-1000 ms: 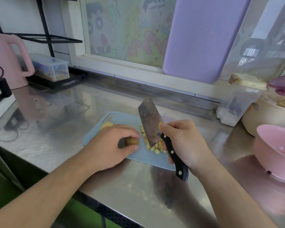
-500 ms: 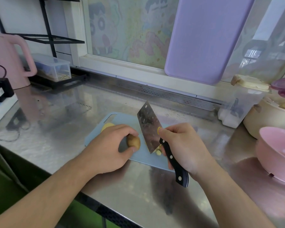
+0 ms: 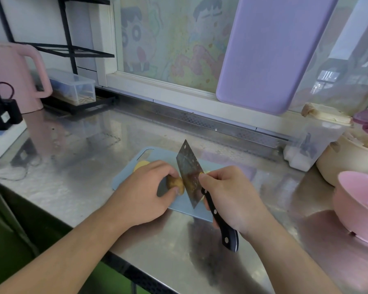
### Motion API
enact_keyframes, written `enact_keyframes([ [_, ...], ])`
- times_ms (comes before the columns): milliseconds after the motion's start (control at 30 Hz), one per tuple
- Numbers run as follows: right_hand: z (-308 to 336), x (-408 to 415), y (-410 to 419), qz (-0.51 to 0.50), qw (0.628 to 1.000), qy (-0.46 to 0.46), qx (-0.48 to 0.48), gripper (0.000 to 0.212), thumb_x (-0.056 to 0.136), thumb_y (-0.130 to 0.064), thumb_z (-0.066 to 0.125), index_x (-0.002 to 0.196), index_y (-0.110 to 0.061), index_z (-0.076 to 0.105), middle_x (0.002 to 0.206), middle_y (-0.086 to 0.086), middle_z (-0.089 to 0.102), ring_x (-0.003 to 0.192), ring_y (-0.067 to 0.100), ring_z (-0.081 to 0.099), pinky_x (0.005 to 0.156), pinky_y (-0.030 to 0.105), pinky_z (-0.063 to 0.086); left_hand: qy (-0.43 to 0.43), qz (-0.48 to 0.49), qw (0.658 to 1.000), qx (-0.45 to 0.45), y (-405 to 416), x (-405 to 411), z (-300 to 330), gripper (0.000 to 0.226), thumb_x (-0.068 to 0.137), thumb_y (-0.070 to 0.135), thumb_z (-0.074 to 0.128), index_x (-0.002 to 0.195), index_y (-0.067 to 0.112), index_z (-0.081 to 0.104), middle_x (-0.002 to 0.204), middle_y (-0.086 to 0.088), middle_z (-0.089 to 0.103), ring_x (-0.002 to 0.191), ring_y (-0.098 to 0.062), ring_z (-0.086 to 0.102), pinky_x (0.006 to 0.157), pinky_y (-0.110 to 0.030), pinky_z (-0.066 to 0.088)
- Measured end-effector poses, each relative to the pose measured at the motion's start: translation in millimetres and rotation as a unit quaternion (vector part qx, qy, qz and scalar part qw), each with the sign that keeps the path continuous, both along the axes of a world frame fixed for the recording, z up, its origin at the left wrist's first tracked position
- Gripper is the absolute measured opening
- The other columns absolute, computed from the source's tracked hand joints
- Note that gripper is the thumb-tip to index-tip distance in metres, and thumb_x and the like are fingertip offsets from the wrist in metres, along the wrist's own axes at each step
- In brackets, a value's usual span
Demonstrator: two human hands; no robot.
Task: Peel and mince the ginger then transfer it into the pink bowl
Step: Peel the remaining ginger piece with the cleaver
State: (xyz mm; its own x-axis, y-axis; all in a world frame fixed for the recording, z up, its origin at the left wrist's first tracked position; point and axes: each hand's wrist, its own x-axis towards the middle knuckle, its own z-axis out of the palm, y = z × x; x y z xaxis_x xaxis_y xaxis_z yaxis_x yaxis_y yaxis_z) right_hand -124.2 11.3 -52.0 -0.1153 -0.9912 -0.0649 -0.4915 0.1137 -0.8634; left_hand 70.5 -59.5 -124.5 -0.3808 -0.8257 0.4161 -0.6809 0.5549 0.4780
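Observation:
A small blue cutting board (image 3: 155, 154) lies on the steel counter. My left hand (image 3: 140, 196) pinches a brown ginger piece (image 3: 174, 183) on the board between thumb and fingers. My right hand (image 3: 232, 198) grips the black handle of a cleaver (image 3: 189, 177), whose blade stands on edge right against the ginger's right side. A yellow peeled piece (image 3: 140, 165) peeks out behind my left hand. The blade hides the chopped bits. The pink bowl (image 3: 361, 206) sits at the right edge of the counter.
A beige pot (image 3: 346, 164) and a clear container (image 3: 312, 145) stand behind the pink bowl. A purple board (image 3: 270, 49) leans on the window. A pink kettle (image 3: 11, 75), a black holder (image 3: 2, 115) and a clear box (image 3: 72, 85) stand at the back left.
The ginger piece has turned up between my left fingers, and the cleaver has shifted left to rest against it, now covering the chopped bits seen earlier.

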Motion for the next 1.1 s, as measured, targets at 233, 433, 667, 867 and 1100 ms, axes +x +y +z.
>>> enact_keyframes([
  [233,1.3,4.9,-1.3,-0.007,1.0,0.003,-0.007,0.046,0.103,-0.019,0.051,0.061,-0.001,0.055,0.056,0.015,0.047,0.031,0.024,0.044,0.039,0.03,0.043,0.021,-0.008,1.0,-0.004,2.4,-0.1,2.3,0.013,0.089,0.037,0.074,0.094,0.04,0.063,0.102,0.025,0.063,0.102,-0.002,0.06,0.085,-0.032,0.055],
  [433,2.3,9.3,-2.7,-0.017,1.0,0.017,-0.009,0.042,0.102,-0.019,0.051,0.072,0.01,0.045,0.062,0.016,0.043,0.033,0.025,0.042,0.039,0.03,0.041,0.03,-0.013,0.999,-0.009,2.0,-1.1,3.7,0.007,0.092,0.034,0.07,0.09,0.038,0.065,0.104,0.023,0.062,0.101,-0.003,0.06,0.083,-0.033,0.055],
  [667,3.0,11.7,-4.6,-0.011,0.999,0.051,-0.016,0.039,0.098,-0.02,0.051,0.075,0.011,0.046,0.061,0.013,0.044,0.048,0.023,0.038,0.052,0.038,0.039,0.039,-0.012,0.999,-0.016,1.3,-1.3,3.0,0.009,0.094,0.026,0.071,0.092,0.035,0.07,0.103,0.023,0.062,0.1,-0.003,0.061,0.084,-0.032,0.054],
  [867,3.1,14.8,-8.1,-0.004,0.997,0.079,-0.019,0.039,0.095,-0.023,0.05,0.076,0.011,0.049,0.06,0.011,0.045,0.049,0.023,0.04,0.053,0.04,0.041,0.035,-0.01,0.999,-0.021,0.7,-2.2,2.8,0.007,0.095,0.027,0.071,0.097,0.034,0.074,0.101,0.023,0.061,0.097,-0.003,0.06,0.084,-0.029,0.054],
  [1100,16.8,19.9,-19.9,0.006,0.994,0.111,0.006,0.029,0.092,-0.014,0.053,0.072,0.006,0.056,0.059,0.017,0.054,0.05,0.027,0.048,0.054,0.06,0.056,0.043,-0.006,0.999,-0.02,-1.0,-3.6,1.5,0.01,0.094,0.025,0.071,0.094,0.034,0.075,0.097,0.022,0.063,0.094,-0.004,0.061,0.082,-0.031,0.054],
])
